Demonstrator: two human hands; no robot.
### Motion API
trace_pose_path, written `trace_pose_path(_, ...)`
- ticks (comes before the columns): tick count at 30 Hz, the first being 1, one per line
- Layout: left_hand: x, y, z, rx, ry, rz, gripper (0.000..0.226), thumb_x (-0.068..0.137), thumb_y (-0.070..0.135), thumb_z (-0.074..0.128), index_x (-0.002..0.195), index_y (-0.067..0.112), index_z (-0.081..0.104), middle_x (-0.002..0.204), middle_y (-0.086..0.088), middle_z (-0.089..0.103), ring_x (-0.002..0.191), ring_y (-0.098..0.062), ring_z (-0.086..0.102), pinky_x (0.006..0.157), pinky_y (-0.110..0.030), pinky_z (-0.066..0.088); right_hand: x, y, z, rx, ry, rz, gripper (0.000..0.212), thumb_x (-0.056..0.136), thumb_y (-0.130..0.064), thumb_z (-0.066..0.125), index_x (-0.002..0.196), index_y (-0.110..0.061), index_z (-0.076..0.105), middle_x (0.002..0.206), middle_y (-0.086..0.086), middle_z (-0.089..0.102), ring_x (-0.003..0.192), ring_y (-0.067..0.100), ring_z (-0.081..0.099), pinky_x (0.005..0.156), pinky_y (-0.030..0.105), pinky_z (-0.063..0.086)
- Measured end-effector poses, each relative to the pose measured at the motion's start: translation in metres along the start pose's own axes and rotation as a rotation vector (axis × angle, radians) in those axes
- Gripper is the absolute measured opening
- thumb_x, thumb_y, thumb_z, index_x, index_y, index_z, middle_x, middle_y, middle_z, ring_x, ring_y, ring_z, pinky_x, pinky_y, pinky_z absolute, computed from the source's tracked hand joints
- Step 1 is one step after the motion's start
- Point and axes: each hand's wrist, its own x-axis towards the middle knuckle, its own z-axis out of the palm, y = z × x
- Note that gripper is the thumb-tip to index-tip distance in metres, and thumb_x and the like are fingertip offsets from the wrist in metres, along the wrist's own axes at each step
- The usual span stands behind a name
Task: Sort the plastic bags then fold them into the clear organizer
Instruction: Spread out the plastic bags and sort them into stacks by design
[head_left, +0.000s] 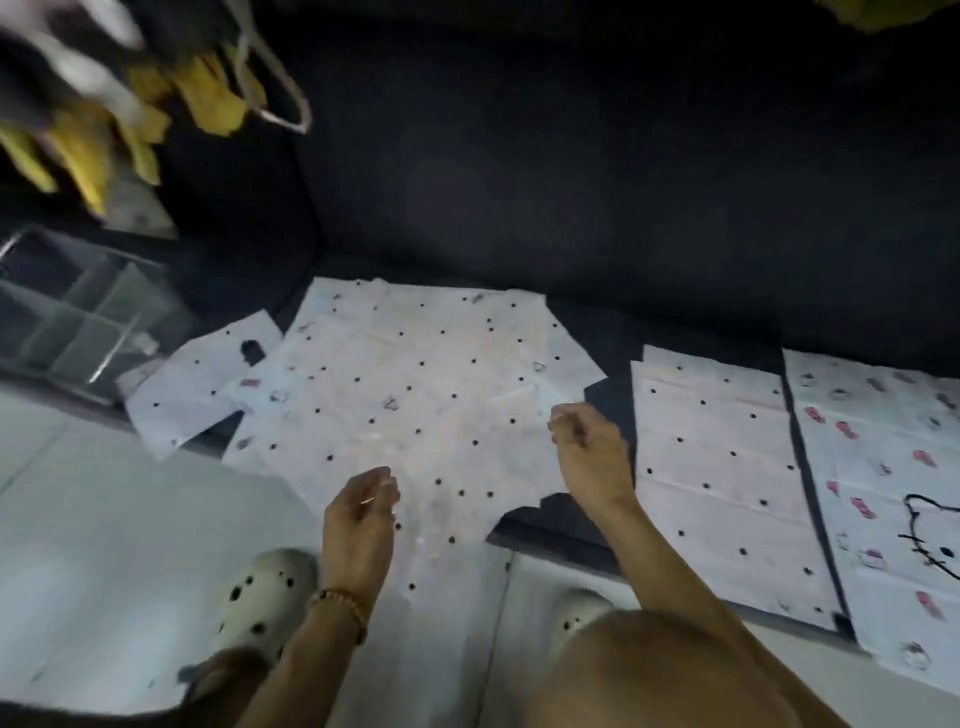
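White dotted plastic bags (410, 395) lie flat in loose piles, the clear organizer (78, 317) at far left.

A dark sofa seat (613, 332) carries the flat plastic bags. A big dotted bag (415, 405) lies mid-seat, hanging over the front edge. A smaller dotted bag (202, 384) sits toward the left end, beside a clear organizer (78, 317). Toward the right end lie another dotted bag (727, 467) and a cat-print bag (893, 493).
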Motion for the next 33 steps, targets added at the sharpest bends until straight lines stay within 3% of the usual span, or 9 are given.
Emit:
trace_pose_path(3,0.024,-0.02,-0.05,0.033,0.1,-0.07,0.019,0.093,0.014,0.057,0.11,0.009,0.064,0.11,-0.013,0.065,0.104,-0.029,0.061,0.098,-0.05,0.046,0.015,-0.019,0.058,-0.131,-0.184,-0.057,0.015,0.095,-0.032,0.053,0.104,-0.025,0.063,0.098,-0.017,0.063,0.094,0.0,0.06,0.074,0.006,0.044)
trace_pose_path(6,0.044,-0.031,-0.075,0.056,0.167,-0.141,0.029,0.093,0.022,0.059,0.118,0.008,0.06,0.117,-0.011,0.062,0.105,-0.029,0.059,0.097,-0.052,0.046,0.028,-0.029,0.114,-0.47,-0.372,-0.2,0.056,0.089,-0.049,0.057,0.134,-0.016,0.049,0.134,-0.001,0.051,0.126,0.017,0.045,0.103,0.028,0.037)
trace_pose_path(10,0.065,-0.035,-0.082,0.041,0.175,-0.229,0.046,0.09,0.028,0.064,0.128,0.006,0.052,0.124,-0.009,0.056,0.109,-0.03,0.056,0.097,-0.049,0.046,0.039,-0.032,0.16,-0.882,-0.408,-0.222,0.107,0.075,-0.063,0.066,0.15,-0.008,0.013,0.149,0.011,0.03,0.135,0.029,0.028,0.106,0.042,0.03)
trace_pose_path(14,0.076,-0.022,-0.074,-0.167,0.116,-0.255,0.033,0.083,0.014,0.072,0.111,0.008,0.057,0.093,-0.012,0.061,0.083,-0.026,0.06,0.079,-0.037,0.053,0.049,-0.034,0.166,-0.787,-0.381,-0.115,0.073,0.081,-0.042,0.071,0.138,-0.01,0.039,0.134,0.008,0.051,0.125,0.028,0.045,0.099,0.038,0.038)
trace_pose_path(17,0.08,-0.014,-0.074,-0.15,0.103,-0.18,0.024,0.076,0.014,0.077,0.089,-0.001,0.063,0.075,-0.002,0.062,0.071,-0.02,0.06,0.071,-0.034,0.051,0.045,-0.039,0.161,-0.353,-0.45,-0.046,0.013,0.093,-0.023,0.055,0.089,-0.01,0.056,0.083,0.005,0.055,0.083,0.022,0.053,0.069,0.028,0.041)
trace_pose_path(20,0.076,-0.008,-0.082,-0.166,0.116,-0.188,0.015,0.079,0.018,0.075,0.089,0.01,0.068,0.086,-0.004,0.073,0.071,-0.022,0.07,0.067,-0.033,0.056,0.036,-0.048,0.16,-0.077,-0.572,-0.002,0.029,0.095,-0.026,0.053,0.071,-0.015,0.04,0.067,-0.005,0.036,0.062,0.011,0.036,0.052,0.022,0.03)
trace_pose_path(25,0.078,-0.01,-0.115,-0.101,0.189,-0.158,0.009,0.089,0.014,0.062,0.096,0.01,0.066,0.091,-0.006,0.07,0.079,-0.024,0.066,0.076,-0.039,0.055,0.049,-0.049,0.166,-0.271,-0.317,-0.12,0.021,0.09,-0.037,0.06,0.104,-0.021,0.063,0.099,-0.007,0.063,0.092,0.011,0.059,0.078,0.024,0.046)
trace_pose_path(29,0.085,-0.014,-0.136,-0.106,0.193,-0.18,0.006,0.09,0.016,0.061,0.095,0.013,0.062,0.091,-0.005,0.068,0.08,-0.026,0.065,0.071,-0.037,0.053,0.08,-0.033,0.164,-0.737,-0.367,-0.299,0.072,0.089,-0.044,0.06,0.148,-0.016,0.03,0.157,0.002,0.026,0.144,0.02,0.021,0.113,0.036,0.026)
trace_pose_path(33,0.086,-0.017,-0.139,-0.11,0.196,-0.18,0.009,0.091,0.012,0.06,0.082,0.016,0.062,0.086,-0.004,0.069,0.076,-0.026,0.067,0.064,-0.031,0.052,0.095,-0.022,0.171,-0.832,-0.383,-0.385,0.047,0.092,-0.044,0.056,0.134,-0.023,0.054,0.145,-0.001,0.044,0.133,0.019,0.035,0.104,0.034,0.035)
